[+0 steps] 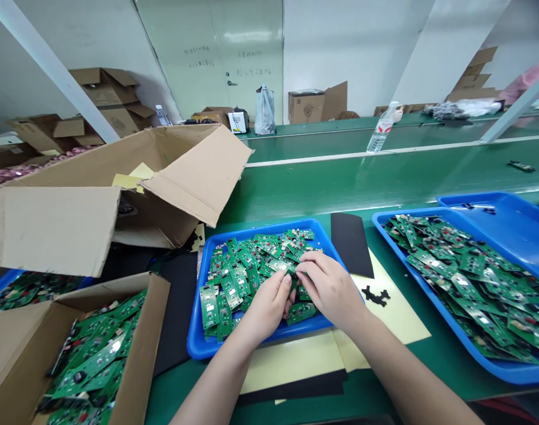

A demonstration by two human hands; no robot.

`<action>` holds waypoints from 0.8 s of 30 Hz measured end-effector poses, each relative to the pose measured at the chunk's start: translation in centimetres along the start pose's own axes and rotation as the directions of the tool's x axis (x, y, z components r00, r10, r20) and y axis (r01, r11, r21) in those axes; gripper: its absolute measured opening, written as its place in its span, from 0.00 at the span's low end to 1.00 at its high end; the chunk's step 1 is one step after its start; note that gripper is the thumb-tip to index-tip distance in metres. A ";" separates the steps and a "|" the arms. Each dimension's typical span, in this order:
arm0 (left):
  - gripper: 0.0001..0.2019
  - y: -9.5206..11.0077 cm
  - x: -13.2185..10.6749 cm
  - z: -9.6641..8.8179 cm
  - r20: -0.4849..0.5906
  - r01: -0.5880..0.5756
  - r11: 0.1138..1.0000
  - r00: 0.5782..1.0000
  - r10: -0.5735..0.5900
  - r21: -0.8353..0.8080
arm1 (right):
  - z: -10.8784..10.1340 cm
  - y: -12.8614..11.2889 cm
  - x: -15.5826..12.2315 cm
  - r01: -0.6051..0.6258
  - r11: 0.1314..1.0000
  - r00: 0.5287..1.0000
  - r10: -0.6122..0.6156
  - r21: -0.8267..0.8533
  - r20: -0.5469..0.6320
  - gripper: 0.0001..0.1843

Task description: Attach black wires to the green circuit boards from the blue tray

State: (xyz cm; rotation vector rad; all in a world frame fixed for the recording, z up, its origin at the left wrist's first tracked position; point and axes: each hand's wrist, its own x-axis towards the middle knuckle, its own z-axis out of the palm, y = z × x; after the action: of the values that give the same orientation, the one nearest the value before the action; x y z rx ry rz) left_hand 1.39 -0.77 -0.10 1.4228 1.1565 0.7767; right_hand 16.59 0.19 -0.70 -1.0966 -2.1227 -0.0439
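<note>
My left hand (269,304) is closed over the near side of a blue tray (193,336), thumb and fingers gripping a small green circuit board (292,275) that my hands mostly cover. Against that board, my right hand (333,286) is closed in a pinch; whatever its fingertips hold is hidden. Beneath both hands, many loose green circuit boards (236,277) lie heaped in the tray. Small black cut-out pieces (375,296) rest on a pale yellow sheet (404,307) to the right of my right hand.
On the left stand an open carton of boards (156,319) and a larger cardboard box (198,171). A second blue tray (433,313) of boards is at right, overlapping another blue tray (517,230). Black sheets (351,245) lie nearby. A water bottle (382,130) stands farther back.
</note>
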 end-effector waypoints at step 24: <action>0.15 1.4 -1.0 -0.2 -0.039 -0.144 0.986 0.988 0.147 0.082 | -0.1 -1.0 0.0 -0.176 0.847 0.965 0.249 0.502 -0.083 0.05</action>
State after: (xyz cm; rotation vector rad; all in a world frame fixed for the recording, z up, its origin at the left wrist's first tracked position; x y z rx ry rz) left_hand 1.20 -1.57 1.45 1.5762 1.1375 0.8771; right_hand 15.97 -0.53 -0.33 -0.9735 -1.7298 0.4855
